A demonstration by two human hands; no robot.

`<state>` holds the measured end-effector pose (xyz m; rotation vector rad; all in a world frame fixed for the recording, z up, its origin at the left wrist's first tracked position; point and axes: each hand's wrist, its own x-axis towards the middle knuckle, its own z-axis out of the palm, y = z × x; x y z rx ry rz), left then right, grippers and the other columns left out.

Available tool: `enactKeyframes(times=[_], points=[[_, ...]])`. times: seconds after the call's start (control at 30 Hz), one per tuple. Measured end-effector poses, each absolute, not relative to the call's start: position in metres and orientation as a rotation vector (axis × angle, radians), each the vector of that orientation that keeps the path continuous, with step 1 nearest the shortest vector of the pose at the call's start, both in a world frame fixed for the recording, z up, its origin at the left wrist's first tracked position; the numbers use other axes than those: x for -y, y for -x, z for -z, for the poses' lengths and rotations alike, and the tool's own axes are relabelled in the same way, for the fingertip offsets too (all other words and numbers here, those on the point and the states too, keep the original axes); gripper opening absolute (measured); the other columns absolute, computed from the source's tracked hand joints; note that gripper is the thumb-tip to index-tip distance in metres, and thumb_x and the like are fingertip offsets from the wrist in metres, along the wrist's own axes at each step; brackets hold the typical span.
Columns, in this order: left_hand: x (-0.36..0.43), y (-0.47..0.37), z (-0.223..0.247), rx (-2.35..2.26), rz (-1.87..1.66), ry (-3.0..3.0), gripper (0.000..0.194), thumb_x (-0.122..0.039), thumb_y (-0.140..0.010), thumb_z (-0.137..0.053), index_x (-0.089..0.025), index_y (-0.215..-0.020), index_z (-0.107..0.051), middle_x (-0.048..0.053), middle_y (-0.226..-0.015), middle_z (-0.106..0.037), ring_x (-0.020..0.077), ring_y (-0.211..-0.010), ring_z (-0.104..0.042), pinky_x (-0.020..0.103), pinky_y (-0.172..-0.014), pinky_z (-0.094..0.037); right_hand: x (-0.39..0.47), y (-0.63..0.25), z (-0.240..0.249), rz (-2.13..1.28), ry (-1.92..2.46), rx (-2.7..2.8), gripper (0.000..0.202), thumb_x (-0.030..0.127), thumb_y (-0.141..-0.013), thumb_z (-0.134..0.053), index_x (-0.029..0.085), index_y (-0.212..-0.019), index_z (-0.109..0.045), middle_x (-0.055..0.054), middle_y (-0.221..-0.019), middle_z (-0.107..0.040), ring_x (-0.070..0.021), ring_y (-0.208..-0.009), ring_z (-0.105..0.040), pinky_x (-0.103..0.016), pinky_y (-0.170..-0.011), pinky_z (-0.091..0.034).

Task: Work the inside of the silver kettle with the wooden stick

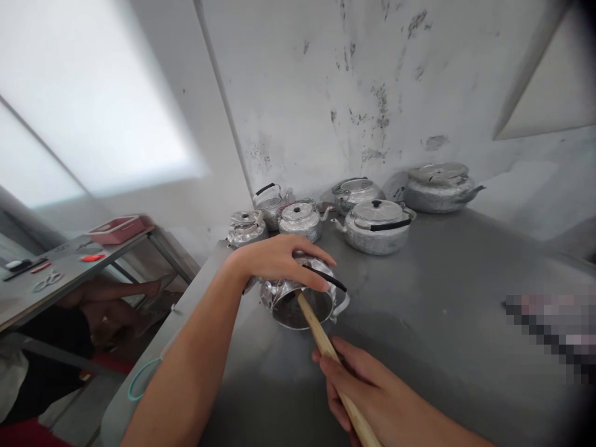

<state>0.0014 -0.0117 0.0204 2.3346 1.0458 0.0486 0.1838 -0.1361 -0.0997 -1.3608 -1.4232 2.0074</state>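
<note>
A dented silver kettle [279, 292] lies tipped on the grey table, its round opening facing me and its black-gripped handle at the right. My left hand [279, 259] rests over its upper side, fingers apart, thumb near the black grip. In my right hand [356, 382], fingers wrapped round it, is a wooden stick [316, 329]. The stick's far end reaches into the kettle's opening, where its tip is hidden.
Behind stand several silver kettles, including a lidded one [378, 230] and a large one [437, 189] by the wall. At left, a second table [60, 273] holds a pink basket [116, 230] and scissors; a person's legs show beneath. A teal loop [135, 380] hangs at the grey table's left edge.
</note>
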Motion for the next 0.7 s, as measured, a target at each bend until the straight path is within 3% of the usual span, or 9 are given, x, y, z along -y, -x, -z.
enactKeyframes(times=[0.23,0.47,0.7], points=[[0.009,0.001,-0.021,-0.963,-0.04,-2.379,0.054,-0.056,-0.079,-0.077,-0.035,-0.129,-0.072,-0.001,-0.141,-0.062,0.0265,-0.123,-0.059,0.028,-0.095,-0.045,0.132,-0.175,0.108,-2.034,1.255,1.366,0.021,0.038,-0.105,-0.039,0.023,-0.117,-0.048,0.01,-0.056,-0.049,-0.0081,-0.037,-0.047,-0.015,-0.039,-0.039],[0.003,0.01,-0.015,-0.901,-0.087,-2.382,0.057,-0.054,-0.077,-0.081,-0.032,-0.128,-0.073,0.001,-0.135,-0.066,0.0251,-0.113,-0.063,0.028,-0.087,-0.046,0.127,-0.153,0.093,-2.144,1.271,1.18,0.015,0.037,-0.1,-0.044,0.026,-0.11,-0.047,0.012,-0.048,-0.044,-0.008,-0.032,-0.03,-0.016,-0.03,-0.038],[0.001,0.014,-0.015,-0.744,-0.072,-2.372,0.058,-0.051,-0.077,-0.082,-0.031,-0.129,-0.072,0.001,-0.145,-0.06,0.0305,-0.134,-0.053,0.029,-0.097,-0.046,0.135,-0.159,0.104,-2.224,1.268,1.062,0.017,0.016,-0.092,-0.042,0.023,-0.108,-0.045,0.008,-0.058,-0.052,-0.008,-0.04,-0.051,-0.016,-0.04,-0.039]])
